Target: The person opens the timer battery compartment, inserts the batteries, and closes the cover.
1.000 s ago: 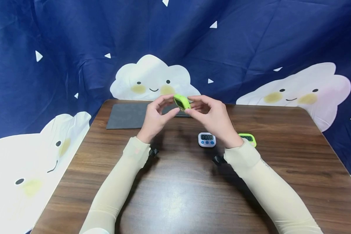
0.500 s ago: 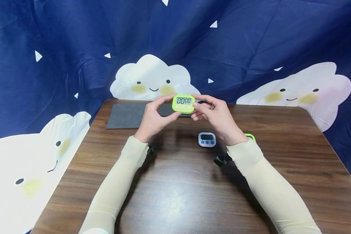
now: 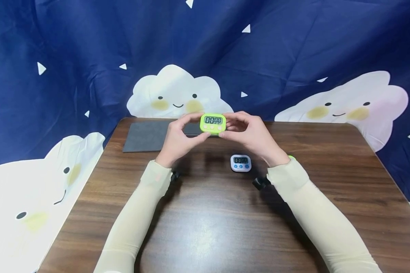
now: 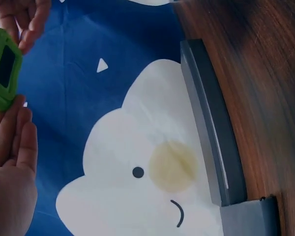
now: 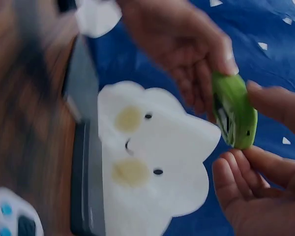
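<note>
A lime-green digital timer (image 3: 213, 123) is held up above the back of the table, its screen and pale buttons facing the head camera. My left hand (image 3: 178, 139) pinches its left side between thumb and fingers. At the opposite side my right hand (image 3: 255, 137) pinches it too, the thumb at the lower right corner. The right wrist view catches the green timer (image 5: 243, 115) nearly edge-on between both hands. A white timer with blue buttons (image 3: 240, 163) lies on the table below. Behind the right wrist, only a sliver of another green thing (image 3: 291, 157) shows.
A flat dark grey slab (image 3: 145, 137) lies at the back left of the wooden table (image 3: 205, 212). Near it, a long dark bar (image 4: 214, 128) appears in the left wrist view. A blue cloth with white clouds (image 3: 259, 49) hangs behind the table.
The held green timer has turned from a slanted, edge-on pose to face the head camera. My right thumb has slid from the front near the buttons down to the lower edge.
</note>
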`<action>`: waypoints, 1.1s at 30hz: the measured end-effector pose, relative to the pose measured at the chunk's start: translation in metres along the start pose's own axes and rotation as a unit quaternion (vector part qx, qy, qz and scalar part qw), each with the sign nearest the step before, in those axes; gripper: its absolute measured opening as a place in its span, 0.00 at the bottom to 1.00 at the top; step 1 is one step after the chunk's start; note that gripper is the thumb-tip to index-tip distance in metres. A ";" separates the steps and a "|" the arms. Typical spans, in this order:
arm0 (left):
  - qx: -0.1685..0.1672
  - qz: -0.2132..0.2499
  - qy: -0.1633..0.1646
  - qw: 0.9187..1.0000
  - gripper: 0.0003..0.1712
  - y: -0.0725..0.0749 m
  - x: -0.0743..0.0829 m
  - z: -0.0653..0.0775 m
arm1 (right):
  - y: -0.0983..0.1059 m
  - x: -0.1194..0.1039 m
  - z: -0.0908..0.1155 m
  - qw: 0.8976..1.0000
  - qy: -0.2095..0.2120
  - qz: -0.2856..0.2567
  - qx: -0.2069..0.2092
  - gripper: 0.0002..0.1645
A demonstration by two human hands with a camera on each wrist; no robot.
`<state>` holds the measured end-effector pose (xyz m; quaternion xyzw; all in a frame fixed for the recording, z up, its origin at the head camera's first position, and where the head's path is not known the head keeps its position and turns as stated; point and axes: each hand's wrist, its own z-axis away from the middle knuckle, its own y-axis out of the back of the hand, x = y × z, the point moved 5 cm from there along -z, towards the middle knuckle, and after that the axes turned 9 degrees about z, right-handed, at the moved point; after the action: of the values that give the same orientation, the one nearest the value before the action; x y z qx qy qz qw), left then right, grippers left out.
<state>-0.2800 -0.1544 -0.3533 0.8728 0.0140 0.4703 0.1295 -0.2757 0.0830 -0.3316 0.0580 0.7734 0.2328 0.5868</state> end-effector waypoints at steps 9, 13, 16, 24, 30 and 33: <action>-0.029 -0.040 0.068 0.996 0.32 0.011 -0.027 0.021 | -0.024 0.020 -0.008 0.990 0.000 0.131 -0.058 0.35; -0.082 -0.060 0.096 0.990 0.32 0.010 -0.042 0.032 | -0.038 0.037 -0.004 0.984 -0.024 0.156 -0.082 0.35; -0.120 -0.090 0.117 0.982 0.32 0.012 -0.052 0.037 | -0.049 0.049 -0.003 0.980 -0.026 0.172 -0.098 0.34; -0.229 -0.154 0.165 0.947 0.29 0.013 -0.067 0.047 | -0.076 0.071 0.001 0.963 -0.012 0.234 -0.133 0.35; -0.263 -0.174 0.182 0.931 0.27 0.009 -0.074 0.049 | -0.088 0.076 0.005 0.952 -0.009 0.269 -0.148 0.36; -0.269 -0.185 0.187 0.927 0.27 0.007 -0.077 0.051 | -0.091 0.078 0.007 0.947 -0.015 0.282 -0.154 0.36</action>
<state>-0.2818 -0.1830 -0.4410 0.6836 0.0717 0.5786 0.4391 -0.2766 0.0325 -0.4408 0.1863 0.6712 0.5037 0.5109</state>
